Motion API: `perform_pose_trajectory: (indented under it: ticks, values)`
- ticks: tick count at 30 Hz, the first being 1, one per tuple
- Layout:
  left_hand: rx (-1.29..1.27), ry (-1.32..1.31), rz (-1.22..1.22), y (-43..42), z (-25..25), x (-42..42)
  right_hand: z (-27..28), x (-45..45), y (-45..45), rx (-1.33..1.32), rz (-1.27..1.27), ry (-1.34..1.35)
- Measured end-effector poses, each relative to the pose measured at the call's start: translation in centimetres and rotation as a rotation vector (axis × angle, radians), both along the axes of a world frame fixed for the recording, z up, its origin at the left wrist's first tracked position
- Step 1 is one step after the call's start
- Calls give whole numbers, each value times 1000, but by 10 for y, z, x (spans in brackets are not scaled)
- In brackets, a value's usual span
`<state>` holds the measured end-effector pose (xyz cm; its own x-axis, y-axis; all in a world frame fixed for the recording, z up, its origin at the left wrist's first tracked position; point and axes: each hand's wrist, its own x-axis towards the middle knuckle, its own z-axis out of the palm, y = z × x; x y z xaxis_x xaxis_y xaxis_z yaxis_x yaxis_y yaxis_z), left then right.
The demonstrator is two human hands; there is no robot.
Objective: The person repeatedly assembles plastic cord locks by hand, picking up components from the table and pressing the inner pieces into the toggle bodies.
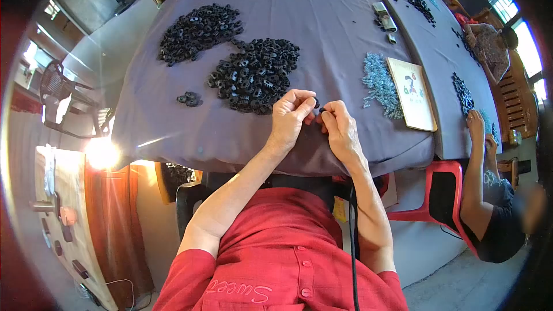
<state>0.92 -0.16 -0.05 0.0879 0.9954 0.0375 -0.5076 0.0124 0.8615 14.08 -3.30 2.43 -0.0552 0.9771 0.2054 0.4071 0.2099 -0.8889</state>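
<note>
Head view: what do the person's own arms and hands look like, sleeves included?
The red sleeves are short, leaving both forearms bare. The left hand and right hand wear no gloves; no watch or bracelet shows. A black cord runs beside the right forearm.

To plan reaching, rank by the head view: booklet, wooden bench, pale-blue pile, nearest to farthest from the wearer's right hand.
1. Pale-blue pile: right of the right hand.
2. Booklet: just right of the pile.
3. Wooden bench: far right.
</note>
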Motion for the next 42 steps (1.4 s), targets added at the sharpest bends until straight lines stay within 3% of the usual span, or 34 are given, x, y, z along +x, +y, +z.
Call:
perform_pose_trajectory:
  ticks: [9, 15, 21, 31, 42]
  values:
    - [23, 145, -27, -3, 5, -1, -4, -1, 2, 17, -31, 23]
    - [1, 57, -33, -2, 2, -2, 2, -2, 2, -49, 3, -29]
    - [-10, 48, -28, -2, 2, -2, -4, -1, 3, 92, 54, -120]
    - [14, 51, -31, -1, 3, -2, 2, -7, 0, 77, -23, -45]
    - [-3, 17, -47, 0, -1, -3, -2, -8, 0, 77, -25, -135]
